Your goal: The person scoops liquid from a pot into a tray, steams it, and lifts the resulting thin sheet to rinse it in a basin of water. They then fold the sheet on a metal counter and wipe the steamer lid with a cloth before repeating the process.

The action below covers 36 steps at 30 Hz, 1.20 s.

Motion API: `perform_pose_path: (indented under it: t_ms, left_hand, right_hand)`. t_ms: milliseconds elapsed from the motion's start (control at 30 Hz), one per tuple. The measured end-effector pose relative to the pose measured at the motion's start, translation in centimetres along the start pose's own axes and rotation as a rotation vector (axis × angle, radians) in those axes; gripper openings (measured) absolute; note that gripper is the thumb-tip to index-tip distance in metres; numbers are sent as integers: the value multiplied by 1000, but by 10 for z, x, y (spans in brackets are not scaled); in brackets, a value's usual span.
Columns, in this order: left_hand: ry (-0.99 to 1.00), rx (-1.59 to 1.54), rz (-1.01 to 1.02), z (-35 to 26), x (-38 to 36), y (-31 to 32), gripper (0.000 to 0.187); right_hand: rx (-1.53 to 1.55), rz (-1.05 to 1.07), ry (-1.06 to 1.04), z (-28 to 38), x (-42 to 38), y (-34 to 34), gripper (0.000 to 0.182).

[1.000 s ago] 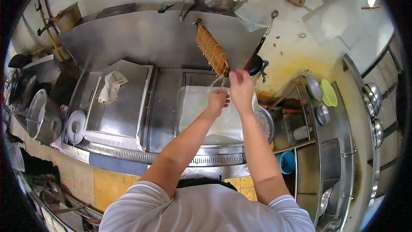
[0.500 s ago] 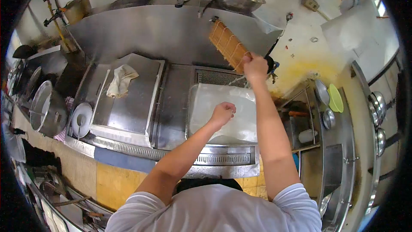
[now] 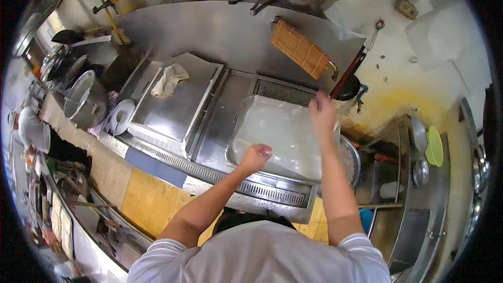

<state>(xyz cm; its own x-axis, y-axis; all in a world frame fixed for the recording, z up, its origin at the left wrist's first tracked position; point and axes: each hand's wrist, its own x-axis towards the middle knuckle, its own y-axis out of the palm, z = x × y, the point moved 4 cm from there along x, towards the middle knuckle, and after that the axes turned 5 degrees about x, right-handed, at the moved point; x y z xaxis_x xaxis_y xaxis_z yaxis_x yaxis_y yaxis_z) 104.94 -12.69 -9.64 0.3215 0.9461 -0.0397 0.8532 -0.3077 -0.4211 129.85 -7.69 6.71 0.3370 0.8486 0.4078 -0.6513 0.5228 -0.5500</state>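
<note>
At the far left, well apart from you, was another person (image 3: pixel 35 130) in a white top; nearer stood a metal pot (image 3: pixel 95 112), then a pale round lid (image 3: pixel 122 117) just beside a flat metal cover (image 3: pixel 178 118), on which lay a crumpled cloth (image 3: pixel 170 80). Your left hand (image 3: pixel 255 158) was above the front left part of the tray (image 3: pixel 234 129), its fingers curled in, and I could not tell whether they grasped anything. The tray rested on the counter (image 3: pixel 222 110) with a glossy whitish layer (image 3: pixel 285 133) in it. Above the tray's far edge hung a bamboo mat (image 3: pixel 299 49). Your right hand (image 3: pixel 321 112) was over the tray's far right part, its fingers too blurred to tell whether they were clenched or released. A metal bowl (image 3: pixel 357 158) stood just right of the tray, and a green bowl (image 3: pixel 434 147) well beyond it
</note>
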Motion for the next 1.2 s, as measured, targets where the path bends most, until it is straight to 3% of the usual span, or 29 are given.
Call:
perform_pose_path:
  t_ms: [67,133,167,233,300,400,633,700,867,967,1200]
  left_hand:
    - [-87,93,6,-4,-25,-7,21]
    - [-218,82,-11,-6,-48,-9,20]
    - [-200,85,-56,-1,-59,-7,20]
    - [-161,96,-145,13,-81,-5,20]
    - [-220,103,-162,15,-103,-6,22]
    - [-286,119,-198,10,-136,-17,26]
    - [-288,150,-437,32,-210,-60,28]
    - [-408,-10,-412,43,-234,-78,27]
    - [-491,-179,-571,76,-312,-127,32]
    - [-539,-198,-664,83,-377,-170,38]
    - [-661,-229,-981,144,-553,-236,39]
  right_hand:
    - [-203,115,-80,-18,-89,28,43]
    - [-85,410,37,-32,-154,49,37]
    - [-10,530,1,-42,-180,59,35]
    - [-166,819,106,-31,-210,59,42]
    - [-186,823,-54,-37,-232,62,47]
    - [-183,840,5,-39,-238,59,50]
    - [-28,686,-240,-19,-254,53,45]
    - [-13,720,-282,-7,-265,67,45]
    - [26,854,-365,68,-302,130,46]
    - [92,1020,-441,150,-336,172,47]
    - [271,1315,-695,311,-474,260,50]
